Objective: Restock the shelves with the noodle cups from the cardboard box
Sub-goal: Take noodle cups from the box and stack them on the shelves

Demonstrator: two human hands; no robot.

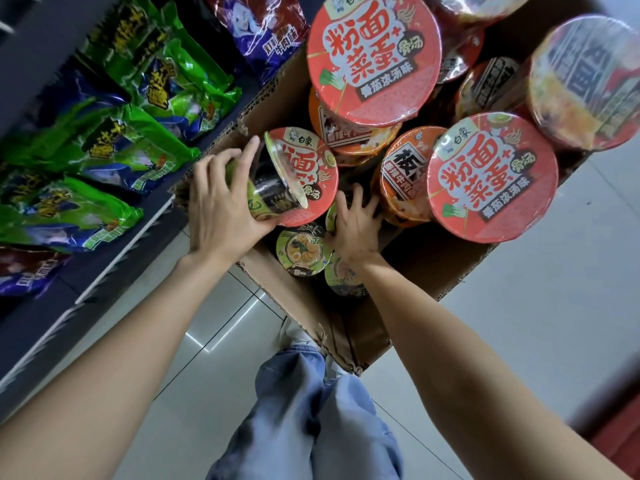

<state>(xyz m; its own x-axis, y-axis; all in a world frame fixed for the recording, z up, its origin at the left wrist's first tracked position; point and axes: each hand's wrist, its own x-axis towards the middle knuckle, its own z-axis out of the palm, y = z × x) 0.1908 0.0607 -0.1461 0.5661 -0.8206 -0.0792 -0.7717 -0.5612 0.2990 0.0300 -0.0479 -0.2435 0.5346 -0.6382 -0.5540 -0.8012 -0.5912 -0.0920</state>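
An open cardboard box (pixel 429 271) stands on the floor, filled with several noodle cups. My left hand (pixel 221 209) grips a green-and-black noodle cup (pixel 273 188), tilted on its side above the box's left edge. My right hand (pixel 356 226) reaches down into the box with fingers curled over another green cup (pixel 331 216), mostly hidden beneath it. Two more green-lidded cups (pixel 303 251) lie just under my hands. Large red-lidded cups (pixel 374 60) and orange cups (pixel 405 174) fill the far part of the box.
Dark shelves (pixel 114 251) run along the left, holding green noodle packs (pixel 138 147) and purple packs (pixel 263 29). The pale tiled floor (pixel 519 323) lies to the right of the box. My legs in light jeans (pixel 311 410) are below the box.
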